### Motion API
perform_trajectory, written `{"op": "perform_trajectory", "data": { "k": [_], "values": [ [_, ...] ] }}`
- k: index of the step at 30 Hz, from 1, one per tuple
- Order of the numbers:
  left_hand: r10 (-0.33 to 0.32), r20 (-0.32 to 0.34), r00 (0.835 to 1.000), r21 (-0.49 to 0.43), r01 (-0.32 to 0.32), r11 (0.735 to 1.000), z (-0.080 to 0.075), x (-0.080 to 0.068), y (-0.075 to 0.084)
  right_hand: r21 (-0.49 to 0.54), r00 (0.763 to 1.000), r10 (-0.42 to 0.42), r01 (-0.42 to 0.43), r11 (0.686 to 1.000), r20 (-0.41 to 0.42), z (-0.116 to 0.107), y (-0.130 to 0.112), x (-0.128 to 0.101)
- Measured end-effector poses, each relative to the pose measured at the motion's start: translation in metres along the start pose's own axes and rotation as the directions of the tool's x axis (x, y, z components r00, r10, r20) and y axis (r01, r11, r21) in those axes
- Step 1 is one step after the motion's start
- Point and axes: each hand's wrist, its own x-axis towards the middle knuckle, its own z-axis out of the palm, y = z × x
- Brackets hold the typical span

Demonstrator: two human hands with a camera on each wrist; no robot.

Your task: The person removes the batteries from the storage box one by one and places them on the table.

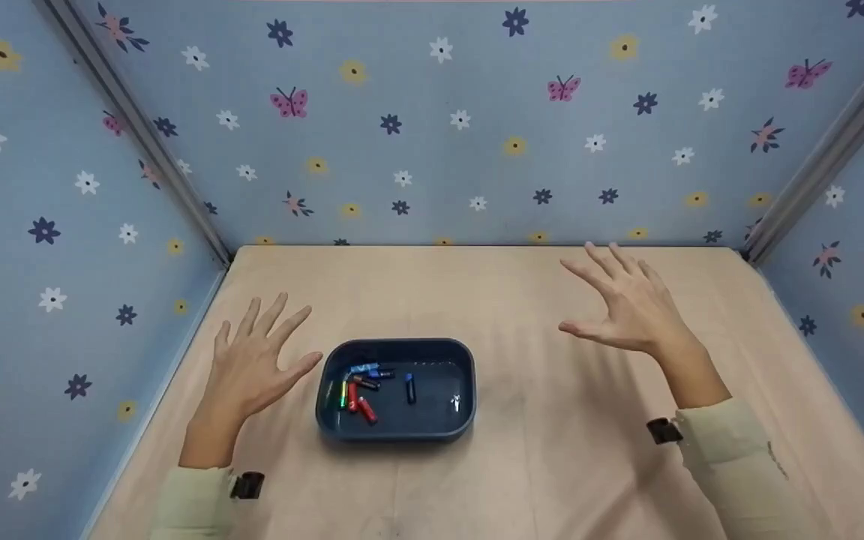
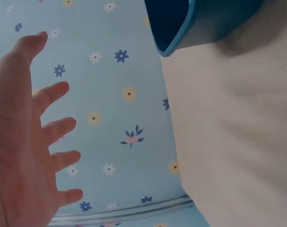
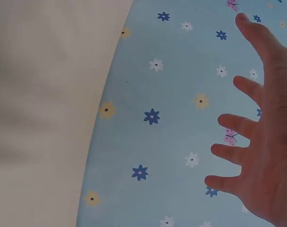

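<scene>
If taking batteries point(image 1: 352, 397) from the lower-centre tray point(image 1: 436, 416), best bring empty, splayed left hand point(image 1: 248, 371) and right hand point(image 1: 633, 313) in from above.

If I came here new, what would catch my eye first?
Probably the dark blue tray on the table, with small batteries mostly at its left side. Then, spread and empty, the left hand left of the tray and the right hand farther to its right.

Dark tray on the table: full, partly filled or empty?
Partly filled: the tray holds several small coloured cylinders, most bunched at its left end, a dark one nearer the middle; bare floor shows on the right.
</scene>
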Motion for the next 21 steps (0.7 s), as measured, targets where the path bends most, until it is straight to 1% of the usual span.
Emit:
{"op": "perform_trajectory", "data": {
  "k": [4, 8, 14, 21],
  "values": [
    [0.004, 0.021, 1.000, -0.099, -0.002, 0.995, 0.005, -0.003, -0.005, 0.048, 0.999, -0.025, 0.027, 0.998, -0.033, 0.010, -0.006, 0.003],
    [0.017, 0.033, 0.999, -0.212, -0.009, 0.977, 0.012, -0.006, -0.013, 0.113, 0.998, -0.042, 0.046, 0.993, -0.042, 0.018, -0.012, 0.005],
    [0.035, 0.044, 0.998, -0.381, -0.016, 0.925, 0.021, -0.014, -0.024, 0.190, 0.998, -0.063, 0.066, 0.980, -0.019, 0.028, -0.020, 0.008],
    [0.040, 0.073, 0.997, -0.529, 0.005, 0.849, 0.033, -0.021, -0.028, 0.231, 0.997, -0.073, 0.067, 0.971, 0.016, 0.036, -0.027, 0.012]
  ]
}}
